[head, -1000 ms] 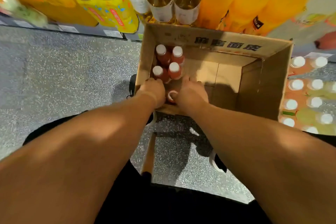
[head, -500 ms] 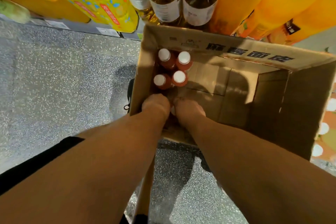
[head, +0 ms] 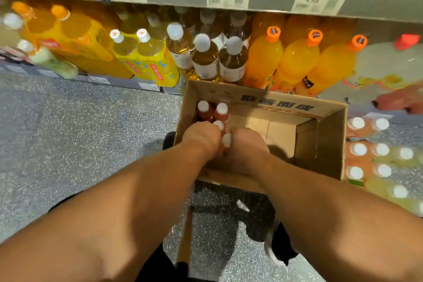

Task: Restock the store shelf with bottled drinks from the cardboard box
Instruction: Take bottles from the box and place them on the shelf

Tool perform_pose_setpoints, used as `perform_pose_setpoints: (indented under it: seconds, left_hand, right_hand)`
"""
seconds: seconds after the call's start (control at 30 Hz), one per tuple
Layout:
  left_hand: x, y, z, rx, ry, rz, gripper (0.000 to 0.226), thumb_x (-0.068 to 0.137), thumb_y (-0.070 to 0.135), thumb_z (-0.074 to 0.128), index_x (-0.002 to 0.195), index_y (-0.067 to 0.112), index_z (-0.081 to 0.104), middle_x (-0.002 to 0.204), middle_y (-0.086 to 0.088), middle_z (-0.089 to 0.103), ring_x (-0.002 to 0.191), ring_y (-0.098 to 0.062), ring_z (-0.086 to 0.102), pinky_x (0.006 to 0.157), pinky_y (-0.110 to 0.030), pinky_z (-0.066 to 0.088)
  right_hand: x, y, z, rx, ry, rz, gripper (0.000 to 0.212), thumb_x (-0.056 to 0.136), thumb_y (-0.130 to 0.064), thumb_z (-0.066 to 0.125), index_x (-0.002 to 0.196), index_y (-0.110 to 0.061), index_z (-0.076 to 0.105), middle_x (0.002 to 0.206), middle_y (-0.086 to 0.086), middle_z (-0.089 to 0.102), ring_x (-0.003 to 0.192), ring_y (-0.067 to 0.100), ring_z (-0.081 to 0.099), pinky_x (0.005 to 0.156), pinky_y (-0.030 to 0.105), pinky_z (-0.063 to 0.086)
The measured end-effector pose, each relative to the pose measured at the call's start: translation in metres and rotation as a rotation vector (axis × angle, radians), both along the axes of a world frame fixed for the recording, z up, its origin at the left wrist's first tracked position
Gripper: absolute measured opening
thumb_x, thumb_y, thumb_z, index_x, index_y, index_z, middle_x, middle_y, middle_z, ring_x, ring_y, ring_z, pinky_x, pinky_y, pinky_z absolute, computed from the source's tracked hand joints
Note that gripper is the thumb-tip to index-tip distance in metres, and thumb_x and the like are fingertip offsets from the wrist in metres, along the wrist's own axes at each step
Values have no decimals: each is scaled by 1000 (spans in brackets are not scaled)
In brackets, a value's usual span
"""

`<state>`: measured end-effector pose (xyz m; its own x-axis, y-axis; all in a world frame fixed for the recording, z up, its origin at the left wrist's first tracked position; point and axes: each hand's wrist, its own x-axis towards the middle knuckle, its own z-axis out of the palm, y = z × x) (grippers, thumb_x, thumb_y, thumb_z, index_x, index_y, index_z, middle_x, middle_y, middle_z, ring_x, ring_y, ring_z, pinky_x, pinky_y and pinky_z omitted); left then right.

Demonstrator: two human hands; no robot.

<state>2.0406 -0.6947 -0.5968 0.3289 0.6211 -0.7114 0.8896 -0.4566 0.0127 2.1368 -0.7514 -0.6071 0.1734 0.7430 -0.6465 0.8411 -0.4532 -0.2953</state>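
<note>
Matt brown cardboard box (head: pixel 325 142), glossy plastic bottles (head: pixel 231 62), speckled stone-like floor (head: pixel 80 133).

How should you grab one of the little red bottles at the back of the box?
From straight above, by the neck just under the white cap. The red bottles stand upright and packed together in the box corner, so only their tops are free.

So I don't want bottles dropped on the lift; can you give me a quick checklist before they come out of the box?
1. Left hand curled round red bottles: ok.
2. Right hand grip: cannot tell, fingers hidden.
3. Bottles between both hands: ok.
4. Two bottles left standing upright behind: ok.
5. Cardboard box open-topped, exit unobstructed: ok.
6. Free shelf slot for red bottles: cannot tell.
</note>
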Motion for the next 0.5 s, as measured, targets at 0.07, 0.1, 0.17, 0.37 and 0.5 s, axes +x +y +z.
perform_pose_setpoints:
  seconds: [0.07,0.1,0.17,0.37,0.5]
  left_hand:
    - [5,-6,44,23,-66,23,38,86,35,63,119,18,61,117,-8,63,105,-31,62,89,-42,53]
    - [5,-8,64,43,-105,58,42,83,36,64,121,18,59,119,-10,61,105,-32,62,89,-42,53]
    - [1,-13,103,95,-206,126,36,80,42,64,109,20,62,114,-8,62,98,-29,63,82,-37,53]
    - [-14,-23,231,229,-582,306,29,64,42,77,67,19,59,70,2,59,73,-20,63,47,-25,36]
    - [-15,-27,317,370,-759,295,38,58,44,77,63,13,56,66,-6,56,66,-27,55,47,-30,32]
  right_hand:
    - [11,-12,45,72,27,-29,16,88,-33,66,100,-22,64,98,1,66,91,23,63,82,35,51]
    - [15,-18,70,119,38,-32,18,89,-35,65,101,-22,65,101,1,67,96,23,64,83,34,50]
    - [21,-31,114,242,59,-101,22,88,-44,62,100,-26,64,101,1,69,98,23,65,78,31,47]
    - [32,-53,248,482,64,-190,27,79,-51,65,74,-25,60,75,-4,63,73,17,62,60,28,46]
    - [36,-55,333,649,25,-192,33,66,-57,61,67,-24,54,78,3,64,82,27,64,61,31,45]
